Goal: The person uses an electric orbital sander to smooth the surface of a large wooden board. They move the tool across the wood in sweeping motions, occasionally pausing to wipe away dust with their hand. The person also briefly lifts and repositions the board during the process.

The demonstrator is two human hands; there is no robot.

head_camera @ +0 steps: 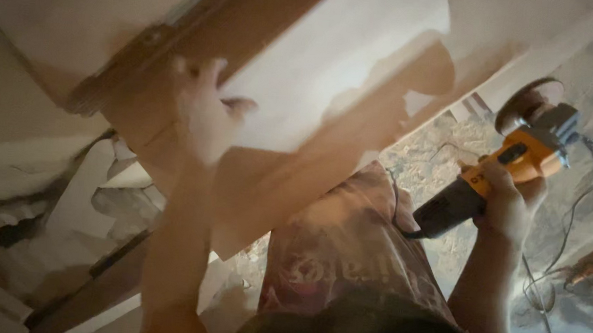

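My left hand (204,111) is motion-blurred; I cannot separate the fingers or tell whether they touch the pale board (332,58). The board runs out past the top edge. My right hand (509,202) covers the middle of the orange grinder (513,157). Its cord (557,275) leaves at the bottom edge. Lower left: pale debris (64,199), too smeared to identify.
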